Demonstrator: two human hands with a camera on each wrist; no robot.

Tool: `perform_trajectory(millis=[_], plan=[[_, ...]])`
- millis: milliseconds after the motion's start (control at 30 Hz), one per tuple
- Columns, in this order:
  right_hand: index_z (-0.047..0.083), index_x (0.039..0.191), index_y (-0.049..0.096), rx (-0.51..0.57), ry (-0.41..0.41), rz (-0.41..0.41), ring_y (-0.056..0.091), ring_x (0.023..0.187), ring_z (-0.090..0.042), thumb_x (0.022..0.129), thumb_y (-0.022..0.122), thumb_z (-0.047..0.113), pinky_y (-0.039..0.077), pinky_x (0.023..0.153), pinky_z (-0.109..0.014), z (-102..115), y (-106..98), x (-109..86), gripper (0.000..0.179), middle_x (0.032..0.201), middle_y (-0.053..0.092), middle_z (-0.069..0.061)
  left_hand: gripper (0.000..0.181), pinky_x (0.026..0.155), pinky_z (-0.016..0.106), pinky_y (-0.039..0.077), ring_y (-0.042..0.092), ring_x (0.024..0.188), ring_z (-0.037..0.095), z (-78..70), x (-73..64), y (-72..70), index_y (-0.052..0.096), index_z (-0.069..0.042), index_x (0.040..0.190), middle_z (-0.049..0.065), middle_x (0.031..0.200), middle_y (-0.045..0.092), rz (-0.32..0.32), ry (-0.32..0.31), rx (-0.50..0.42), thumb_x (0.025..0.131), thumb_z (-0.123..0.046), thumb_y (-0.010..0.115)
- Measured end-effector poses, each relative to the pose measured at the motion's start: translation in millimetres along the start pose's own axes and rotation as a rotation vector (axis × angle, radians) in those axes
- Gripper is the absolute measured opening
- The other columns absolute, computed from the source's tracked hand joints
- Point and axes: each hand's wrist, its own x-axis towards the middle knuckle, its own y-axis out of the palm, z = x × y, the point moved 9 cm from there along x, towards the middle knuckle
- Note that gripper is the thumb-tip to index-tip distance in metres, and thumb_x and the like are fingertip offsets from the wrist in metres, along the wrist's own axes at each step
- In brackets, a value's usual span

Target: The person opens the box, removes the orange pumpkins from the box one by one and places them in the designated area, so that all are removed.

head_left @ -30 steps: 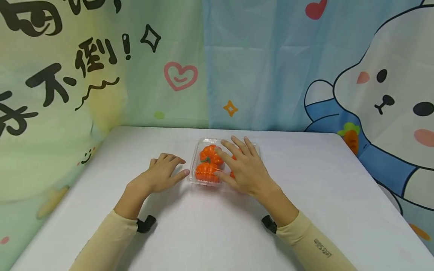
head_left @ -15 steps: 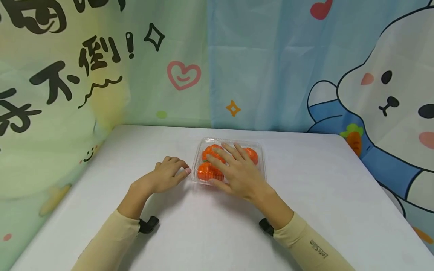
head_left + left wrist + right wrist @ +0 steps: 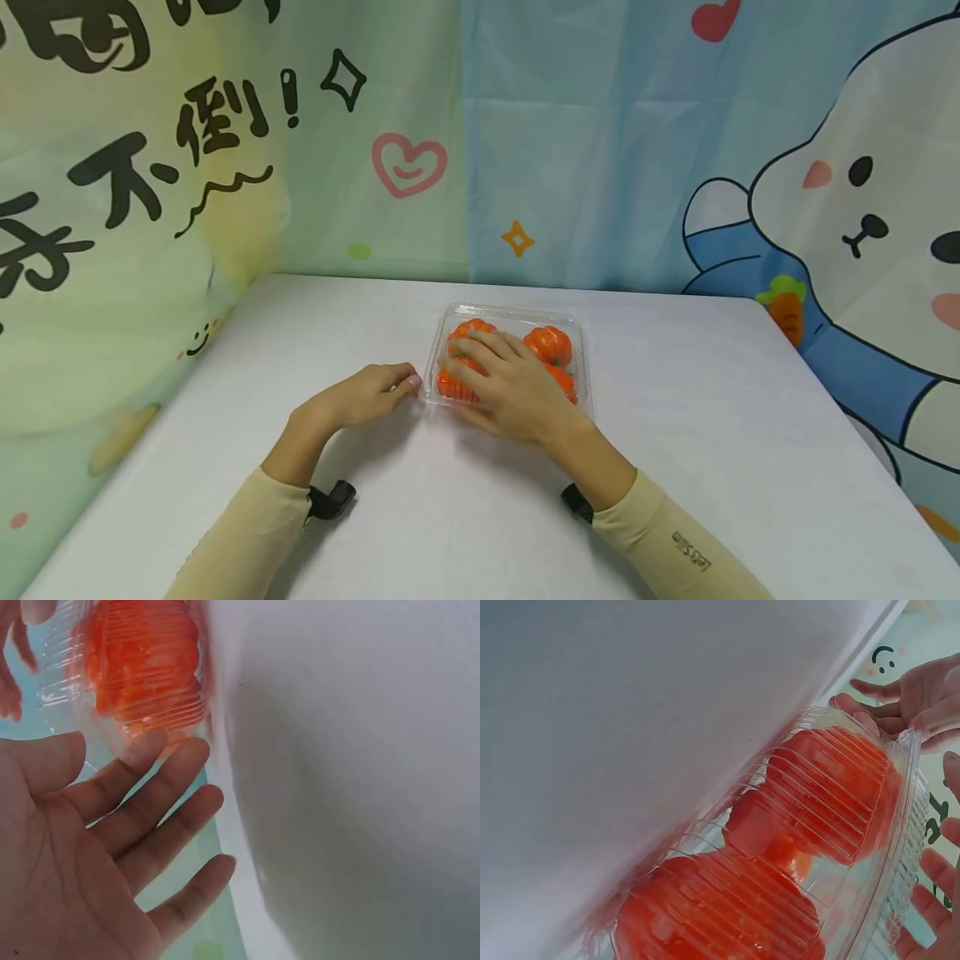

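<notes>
A clear ribbed plastic box [image 3: 517, 312] sits on the white table with several orange pumpkins, green at the stems, inside it. My right hand [image 3: 517, 392] is spread over the box's left half, fingers above the left pumpkins [image 3: 454, 386] and partly hiding them. On the right side two pumpkins [image 3: 548, 343] show uncovered. My left hand [image 3: 367, 393] is at the box's left edge. In the left wrist view its fingers are loosely extended, the index fingertip right at the plastic wall. The right wrist view shows ribbed walls in front of the pumpkins [image 3: 832, 787], with right fingers [image 3: 934, 900] beyond the rim.
The white table [image 3: 450, 517] reaches back to a printed cloth backdrop [image 3: 570, 167] with a cartoon bear and lettering. Dark wrist cameras [image 3: 332, 500] stick out from both sleeves.
My right hand has moved left and lower over the box, uncovering the right-hand pumpkins. My left fingers have drawn closer to the thumb at the box's left edge. The view has shifted slightly.
</notes>
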Motion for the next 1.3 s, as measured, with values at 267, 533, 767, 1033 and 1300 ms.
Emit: perform_trajectory(millis=[267,533,767,1033,1300], plan=[[0.022,0.129,0.068,0.015,-0.078,0.010,0.057,0.123,-0.025,0.090,0.080,0.033,0.050,0.099,-0.041,10.2,1.4,-1.1,0.043,0.134,0.063,-0.005,0.029,0.099,0.049,0.045,0.059,0.109,0.024,-0.2,-0.9,1.3,0.064,-0.011,0.115,0.006,0.112,0.067,0.032,-0.023,-0.030,0.111,-0.031,0.043],[0.017,0.114,0.073,0.117,-0.208,-0.116,0.065,0.097,-0.018,0.088,0.081,0.016,0.054,0.082,-0.028,25.0,-7.2,1.3,0.027,0.114,0.067,-0.001,0.027,0.097,0.042,0.041,0.054,0.109,0.028,3.1,-2.0,7.3,0.067,-0.004,0.111,0.011,0.113,0.065,0.115,0.040,-0.295,0.109,-0.020,0.045],[0.015,0.113,0.074,0.119,-0.212,-0.086,0.064,0.096,-0.014,0.091,0.078,0.016,0.054,0.082,-0.022,28.8,-8.7,2.9,0.022,0.105,0.066,0.002,0.028,0.091,0.042,0.043,0.052,0.105,0.033,5.6,-1.3,9.3,0.065,0.002,0.114,0.019,0.113,0.063,0.150,0.034,-0.411,0.109,-0.017,0.045],[0.013,0.109,0.074,0.130,-0.167,0.004,0.066,0.087,-0.011,0.089,0.080,0.015,0.055,0.078,-0.021,30.0,-1.2,5.2,0.021,0.099,0.067,0.002,0.026,0.087,0.038,0.045,0.053,0.100,0.029,7.0,4.0,11.0,0.066,0.002,0.111,0.016,0.106,0.063,0.145,0.032,-0.402,0.108,-0.017,0.047],[0.017,0.102,0.071,0.137,-0.061,0.126,0.065,0.079,-0.010,0.091,0.079,0.016,0.054,0.065,-0.022,29.9,9.2,9.7,0.013,0.088,0.065,0.004,0.028,0.089,0.038,0.045,0.054,0.102,0.030,9.4,6.6,14.3,0.068,0.003,0.109,0.017,0.106,0.066,0.146,0.012,-0.430,0.106,-0.017,0.049]])
